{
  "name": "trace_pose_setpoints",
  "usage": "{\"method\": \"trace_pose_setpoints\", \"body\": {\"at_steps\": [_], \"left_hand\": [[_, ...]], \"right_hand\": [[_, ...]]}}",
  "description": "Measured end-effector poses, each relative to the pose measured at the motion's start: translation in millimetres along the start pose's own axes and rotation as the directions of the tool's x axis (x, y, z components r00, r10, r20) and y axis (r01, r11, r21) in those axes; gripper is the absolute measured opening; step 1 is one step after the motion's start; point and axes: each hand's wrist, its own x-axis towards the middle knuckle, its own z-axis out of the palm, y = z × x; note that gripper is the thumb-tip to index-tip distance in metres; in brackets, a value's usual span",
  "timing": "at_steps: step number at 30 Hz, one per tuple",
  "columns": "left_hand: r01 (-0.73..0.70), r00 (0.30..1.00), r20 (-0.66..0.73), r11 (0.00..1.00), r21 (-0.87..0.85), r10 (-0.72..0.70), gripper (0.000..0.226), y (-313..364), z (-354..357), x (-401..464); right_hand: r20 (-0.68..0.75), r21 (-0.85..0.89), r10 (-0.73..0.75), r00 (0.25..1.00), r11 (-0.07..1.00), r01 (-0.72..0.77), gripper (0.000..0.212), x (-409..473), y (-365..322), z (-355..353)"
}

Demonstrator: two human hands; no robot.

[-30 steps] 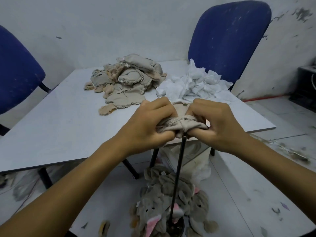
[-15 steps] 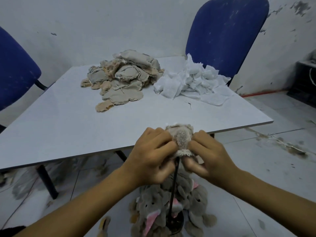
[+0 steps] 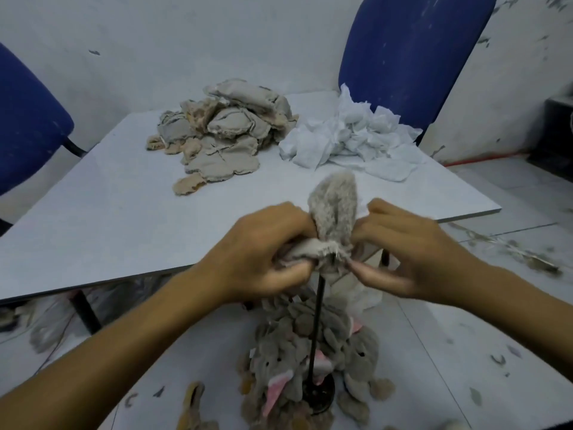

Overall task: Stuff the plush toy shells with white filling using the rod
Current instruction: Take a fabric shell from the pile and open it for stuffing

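Observation:
A grey furry plush shell [image 3: 334, 209] sits over the top of an upright black rod [image 3: 317, 321], its fuzzy side out and its tip pointing up. My left hand [image 3: 263, 252] grips the shell's bunched lower edge on the left. My right hand [image 3: 403, 246] pinches the same edge on the right. The rod stands in a dark round base [image 3: 321, 395] on the floor. A pile of beige unturned shells [image 3: 223, 131] and a heap of white filling [image 3: 350, 138] lie on the table [image 3: 93, 212] beyond my hands.
Finished grey plush toys with pink ears [image 3: 297, 361] are heaped on the floor around the rod's base. Blue chairs stand at the far right [image 3: 409, 51] and at the left [image 3: 28, 119]. The table's front edge runs just behind my hands. Scraps litter the floor.
The shell has been pulled down over the rod and turned fur-side out; its furry tip now stands well above my hands. Both hands stay on its lower edge.

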Motion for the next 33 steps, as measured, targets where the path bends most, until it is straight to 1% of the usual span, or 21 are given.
{"method": "trace_pose_setpoints", "body": {"at_steps": [3, 5, 6, 7, 9, 11, 13, 14, 15, 17, 19, 21, 22, 23, 24, 26, 27, 28, 30, 31, 33], "left_hand": [[0.068, 0.993, -0.086, 0.994, -0.088, -0.076, 0.012, 1.5, -17.4, 24.6], [0.172, 0.975, -0.1, 0.96, -0.223, -0.198, 0.017, 1.7, -18.1, 36.2], [0.223, 0.962, -0.089, 0.931, -0.289, -0.258, 0.015, 1.8, -15.6, 41.5], [0.262, 0.948, -0.085, 0.903, -0.34, -0.307, 0.016, 2.2, -11.4, 46.6], [0.288, 0.93, -0.098, 0.87, -0.401, -0.353, 0.022, 1.4, -0.7, 54.1], [0.3, 0.925, -0.11, 0.877, -0.376, -0.364, 0.026, -1.9, 10.0, 59.1], [0.353, 0.912, -0.098, 0.882, -0.311, -0.399, 0.019, -11.7, 17.9, 60.6], [0.396, 0.892, -0.099, 0.868, -0.298, -0.441, 0.014, -18.2, 20.0, 60.4], [0.445, 0.865, -0.092, 0.838, -0.316, -0.494, 0.013, -25.8, 20.5, 60.2], [0.524, 0.811, -0.008, 0.731, -0.438, -0.586, 0.018, -39.4, 17.3, 58.9], [0.541, 0.78, 0.076, 0.608, -0.582, -0.621, 0.02, -47.6, 12.4, 57.3], [0.537, 0.747, 0.069, 0.54, -0.648, -0.661, 0.021, -56.0, 10.6, 56.4], [0.544, 0.723, 0.044, 0.53, -0.65, -0.689, 0.024, -58.1, 12.2, 55.7], [0.558, 0.7, 0.014, 0.535, -0.635, -0.714, 0.026, -58.9, 16.4, 55.1], [0.578, 0.68, -0.018, 0.551, -0.603, -0.733, 0.024, -57.6, 21.7, 54.7], [0.609, 0.656, -0.049, 0.566, -0.556, -0.753, 0.017, -51.3, 30.6, 56.5], [0.598, 0.656, -0.032, 0.546, -0.586, -0.754, 0.017, -48.6, 32.3, 58.1], [0.57, 0.664, 0.009, 0.498, -0.654, -0.748, 0.019, -45.9, 31.7, 60.0], [0.527, 0.702, 0.134, 0.383, -0.758, -0.699, 0.015, -42.5, 27.6, 63.0], [0.524, 0.738, 0.165, 0.401, -0.751, -0.654, 0.012, -40.1, 26.2, 63.1], [0.521, 0.798, 0.18, 0.508, -0.686, -0.576, 0.008, -34.6, 29.6, 61.4]], "right_hand": [[-0.107, -0.011, 0.061, 0.992, 0.998, -0.062, 0.016, 22.3, 2.6, -21.6], [-0.204, 0.037, 0.17, 0.964, 0.985, -0.166, 0.017, 34.9, 4.6, -24.5], [-0.248, 0.092, 0.258, 0.934, 0.966, -0.242, 0.018, 40.6, 4.9, -22.8], [-0.283, 0.158, 0.367, 0.886, 0.929, -0.334, 0.019, 45.7, 5.8, -19.4], [-0.306, 0.267, 0.587, 0.75, 0.809, -0.524, 0.023, 55.9, 11.7, -8.3], [-0.248, 0.303, 0.741, 0.625, 0.672, -0.676, 0.018, 65.2, 23.9, 3.7], [-0.162, 0.302, 0.823, 0.545, 0.567, -0.766, 0.012, 71.9, 35.3, 13.6], [-0.106, 0.321, 0.839, 0.534, 0.537, -0.78, 0.013, 72.6, 38.9, 18.6], [-0.036, 0.351, 0.838, 0.545, 0.521, -0.778, 0.016, 72.1, 41.5, 22.2], [0.105, 0.42, 0.793, 0.6, 0.511, -0.75, 0.023, 68.8, 45.0, 23.3], [0.227, 0.512, 0.696, 0.682, 0.51, -0.691, 0.029, 63.1, 49.7, 16.6], [0.362, 0.524, 0.567, 0.74, 0.533, -0.664, 0.031, 57.1, 53.3, 8.7], [0.415, 0.5, 0.519, 0.747, 0.556, -0.664, 0.029, 55.3, 52.5, 8.0], [0.426, 0.476, 0.499, 0.754, 0.585, -0.656, 0.027, 53.5, 50.3, 10.4], [0.383, 0.448, 0.515, 0.767, 0.622, -0.642, 0.025, 52.1, 47.8, 15.4], [0.193, 0.402, 0.591, 0.783, 0.681, -0.612, 0.023, 52.1, 42.0, 27.2], [0.099, 0.378, 0.62, 0.778, 0.7, -0.606, 0.025, 52.4, 41.2, 31.7], [0.024, 0.354, 0.64, 0.768, 0.713, -0.606, 0.03, 51.8, 42.0, 34.3], [-0.071, 0.346, 0.702, 0.708, 0.683, -0.643, 0.036, 52.0, 46.9, 34.4], [-0.092, 0.365, 0.746, 0.659, 0.641, -0.675, 0.035, 53.0, 49.2, 34.4], [-0.091, 0.385, 0.834, 0.545, 0.534, -0.753, 0.035, 54.9, 50.9, 40.2]]}}
